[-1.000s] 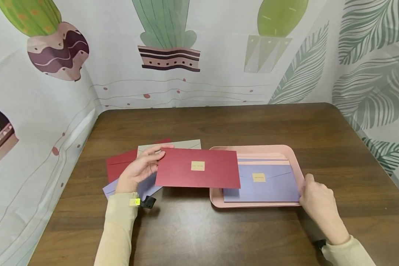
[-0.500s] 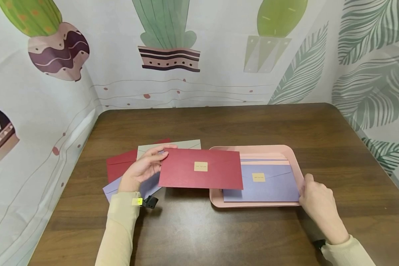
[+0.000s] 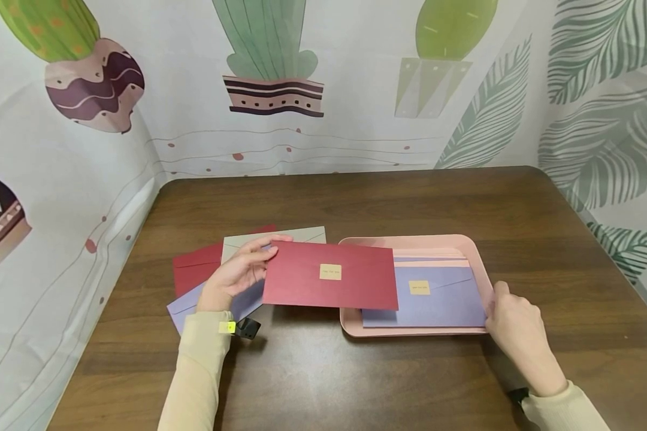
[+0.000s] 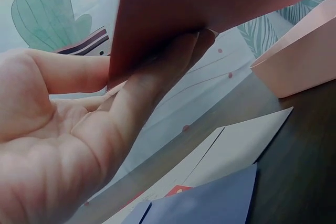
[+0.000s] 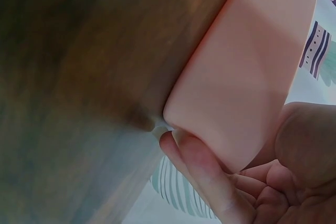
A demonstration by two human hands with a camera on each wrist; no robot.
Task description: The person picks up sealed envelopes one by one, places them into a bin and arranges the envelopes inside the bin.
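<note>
My left hand (image 3: 239, 275) pinches the left end of a dark red envelope (image 3: 331, 287) with a gold sticker, thumb on the front and fingers behind it. The left wrist view shows this envelope (image 4: 194, 3) raised above the table. Its right end overlaps the pink tray (image 3: 439, 242) and partly covers a lavender envelope (image 3: 447, 305) lying in it. At the tray's front right corner, my right hand (image 3: 520, 326) grips the rim. In the right wrist view, fingertips (image 5: 197, 158) press the outside of the pink wall (image 5: 241, 66) near its base.
Left of the tray lie a red envelope (image 3: 194, 272), an off-white envelope (image 3: 307, 234) and a lavender envelope (image 3: 186, 305), overlapping. More envelope edges show behind the lavender one in the tray. A patterned cloth (image 3: 356, 137) hangs beyond the wooden table (image 3: 313, 377).
My left hand has moved slightly right, carrying the red envelope farther over the tray and tilting its right end a little toward me. My right hand and the tray have stayed put.
</note>
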